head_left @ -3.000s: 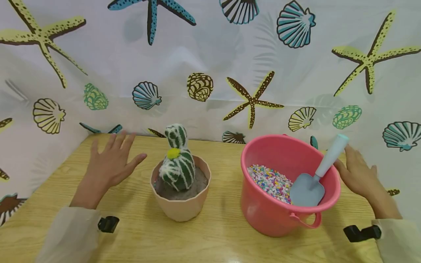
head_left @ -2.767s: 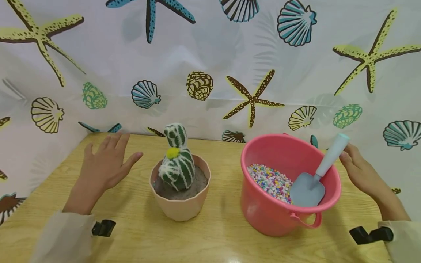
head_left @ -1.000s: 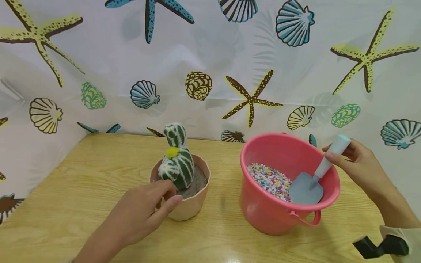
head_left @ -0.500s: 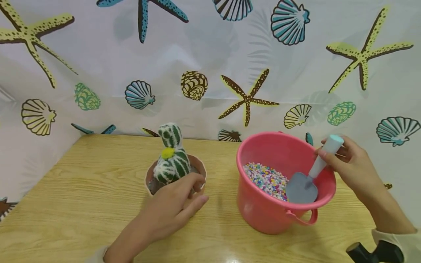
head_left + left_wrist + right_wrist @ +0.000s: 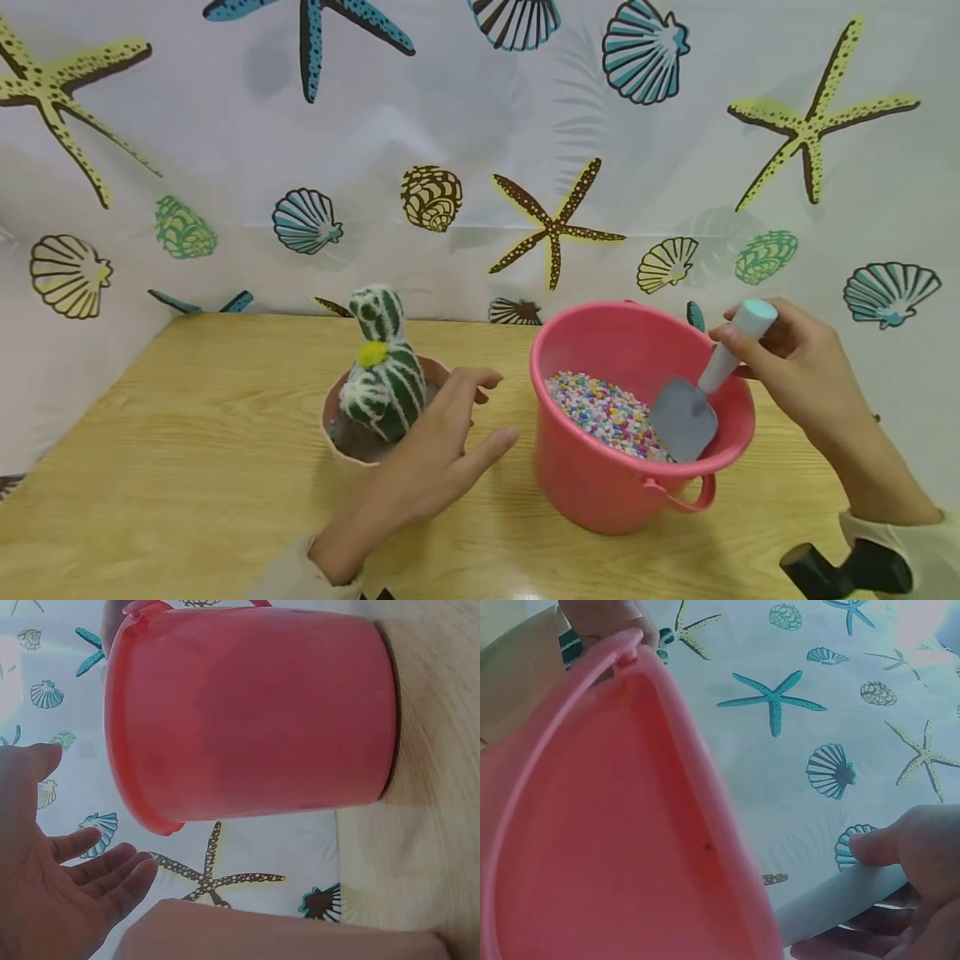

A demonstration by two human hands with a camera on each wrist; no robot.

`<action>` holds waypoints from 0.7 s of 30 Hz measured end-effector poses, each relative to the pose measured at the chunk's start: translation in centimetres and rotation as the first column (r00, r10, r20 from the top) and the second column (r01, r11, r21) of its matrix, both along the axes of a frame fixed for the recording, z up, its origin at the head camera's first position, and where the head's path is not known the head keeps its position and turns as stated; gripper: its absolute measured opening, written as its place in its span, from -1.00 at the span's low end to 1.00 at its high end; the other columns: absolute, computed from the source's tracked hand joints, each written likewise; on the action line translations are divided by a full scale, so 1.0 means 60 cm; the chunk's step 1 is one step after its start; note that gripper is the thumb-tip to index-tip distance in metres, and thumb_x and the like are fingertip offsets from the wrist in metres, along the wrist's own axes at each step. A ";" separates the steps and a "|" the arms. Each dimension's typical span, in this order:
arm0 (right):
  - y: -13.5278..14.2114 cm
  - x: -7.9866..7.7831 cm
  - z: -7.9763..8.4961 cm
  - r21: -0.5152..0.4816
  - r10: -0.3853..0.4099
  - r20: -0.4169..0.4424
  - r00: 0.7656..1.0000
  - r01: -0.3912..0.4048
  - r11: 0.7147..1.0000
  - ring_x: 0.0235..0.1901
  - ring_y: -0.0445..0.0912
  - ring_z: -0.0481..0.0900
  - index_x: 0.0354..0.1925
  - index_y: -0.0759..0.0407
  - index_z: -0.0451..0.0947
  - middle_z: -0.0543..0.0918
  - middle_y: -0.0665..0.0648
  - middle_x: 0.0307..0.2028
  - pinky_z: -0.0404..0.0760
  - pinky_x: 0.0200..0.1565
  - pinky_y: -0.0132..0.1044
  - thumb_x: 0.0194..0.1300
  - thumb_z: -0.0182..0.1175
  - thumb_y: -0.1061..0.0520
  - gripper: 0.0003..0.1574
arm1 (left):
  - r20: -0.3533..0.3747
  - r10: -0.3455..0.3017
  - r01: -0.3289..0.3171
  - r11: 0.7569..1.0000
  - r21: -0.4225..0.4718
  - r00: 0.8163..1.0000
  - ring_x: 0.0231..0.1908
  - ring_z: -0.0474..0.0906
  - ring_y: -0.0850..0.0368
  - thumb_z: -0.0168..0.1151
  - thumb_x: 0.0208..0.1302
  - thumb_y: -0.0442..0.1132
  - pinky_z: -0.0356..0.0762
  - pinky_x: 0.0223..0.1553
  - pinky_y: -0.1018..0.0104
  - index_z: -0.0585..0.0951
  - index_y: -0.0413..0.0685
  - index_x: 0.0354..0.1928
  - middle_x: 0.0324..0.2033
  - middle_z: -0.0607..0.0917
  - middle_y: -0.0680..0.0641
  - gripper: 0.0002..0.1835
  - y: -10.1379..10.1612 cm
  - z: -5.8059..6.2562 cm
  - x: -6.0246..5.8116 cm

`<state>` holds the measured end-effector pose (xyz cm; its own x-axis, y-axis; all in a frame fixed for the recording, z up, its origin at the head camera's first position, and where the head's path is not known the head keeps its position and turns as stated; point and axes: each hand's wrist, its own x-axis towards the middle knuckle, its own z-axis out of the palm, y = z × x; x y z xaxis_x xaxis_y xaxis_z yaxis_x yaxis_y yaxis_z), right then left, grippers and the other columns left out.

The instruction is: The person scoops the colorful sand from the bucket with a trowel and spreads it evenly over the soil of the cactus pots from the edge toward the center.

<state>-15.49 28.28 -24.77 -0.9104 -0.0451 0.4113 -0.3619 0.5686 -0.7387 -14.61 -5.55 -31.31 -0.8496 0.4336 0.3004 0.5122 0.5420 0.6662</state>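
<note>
My right hand (image 5: 806, 367) pinches the pale handle of a toy shovel (image 5: 684, 417), thumb on one side and fingers behind. The shovel's grey blade rests at the right of the colorful beads (image 5: 603, 414) inside a pink bucket (image 5: 600, 492). In the right wrist view the thumb and fingers close around the shovel handle (image 5: 847, 900). My left hand (image 5: 435, 450) hovers between the flowerpot (image 5: 341, 450) and the bucket, fingers loosely bent and holding nothing. It hides the pot's right front. In the pot stands a green-and-white cactus (image 5: 386, 387) with a yellow flower, set in grey soil.
All stand on a wood-grain table (image 5: 187, 467). Behind rises a white cloth (image 5: 465, 108) printed with starfish and shells. A small handle loop (image 5: 693, 496) sticks out at the bucket's front right. Black straps (image 5: 847, 571) show by the wrists.
My left hand came in from the far left, passed in front of the pot and moved toward the bucket. My right hand took hold of the shovel handle and shifted the blade slightly.
</note>
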 end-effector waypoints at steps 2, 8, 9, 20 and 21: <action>0.000 -0.005 0.000 0.006 -0.013 -0.020 1.000 0.013 1.000 -0.35 -0.34 0.65 -0.08 0.05 0.48 0.61 -0.18 -0.30 0.64 -0.31 -0.50 0.32 0.19 0.17 -0.81 | 0.016 0.001 -0.001 1.000 0.022 1.000 0.14 0.36 0.10 0.07 0.36 0.13 0.49 0.06 0.12 0.25 -0.04 0.31 0.21 0.38 -0.05 -0.38 0.007 -0.005 -0.006; 0.000 -0.022 -0.006 0.002 -0.022 -0.067 0.998 0.022 1.000 -0.33 -0.39 0.63 -0.06 0.17 0.45 0.58 -0.22 -0.29 0.63 -0.31 -0.53 0.32 0.17 0.22 -0.78 | 0.048 -0.006 0.003 0.999 0.050 0.999 0.22 0.33 0.05 0.14 0.32 0.10 0.46 0.12 0.05 0.19 -0.02 0.37 0.27 0.34 -0.03 -0.31 0.030 -0.012 -0.018; -0.001 -0.025 -0.007 0.005 -0.025 -0.069 0.997 0.026 1.000 -0.32 -0.40 0.63 -0.04 0.21 0.44 0.58 -0.23 -0.27 0.62 -0.30 -0.54 0.33 0.17 0.22 -0.76 | 0.046 -0.012 0.009 0.998 0.059 0.999 0.23 0.32 0.03 0.15 0.31 0.10 0.44 0.14 0.03 0.17 -0.01 0.38 0.29 0.32 -0.04 -0.29 0.035 -0.011 -0.019; -0.015 -0.048 -0.026 0.131 -0.080 -0.116 0.990 0.095 0.987 -0.31 -0.58 0.48 0.01 0.36 0.44 0.66 0.27 -0.15 0.46 -0.22 -0.73 0.31 0.19 0.20 -0.65 | 0.014 -0.055 0.053 0.992 0.114 0.998 0.39 0.09 0.13 0.25 0.20 0.17 0.27 0.30 -0.04 -0.02 0.10 0.48 0.41 0.12 0.01 -0.05 0.076 -0.004 -0.026; -0.016 -0.049 -0.027 0.133 -0.076 -0.115 0.991 0.091 0.987 -0.30 -0.60 0.47 0.01 0.37 0.44 0.66 0.33 -0.13 0.45 -0.21 -0.75 0.31 0.19 0.21 -0.66 | 0.022 -0.055 0.052 0.992 0.114 0.998 0.40 0.08 0.13 0.26 0.19 0.18 0.27 0.29 -0.05 -0.05 0.11 0.49 0.42 0.10 0.02 -0.03 0.078 -0.005 -0.026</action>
<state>-18.40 27.30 -26.39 -0.8633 -0.0341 0.5035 -0.3833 0.6932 -0.6103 -16.19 -0.89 -31.59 -0.8338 0.4431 0.3293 0.5210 0.4343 0.7348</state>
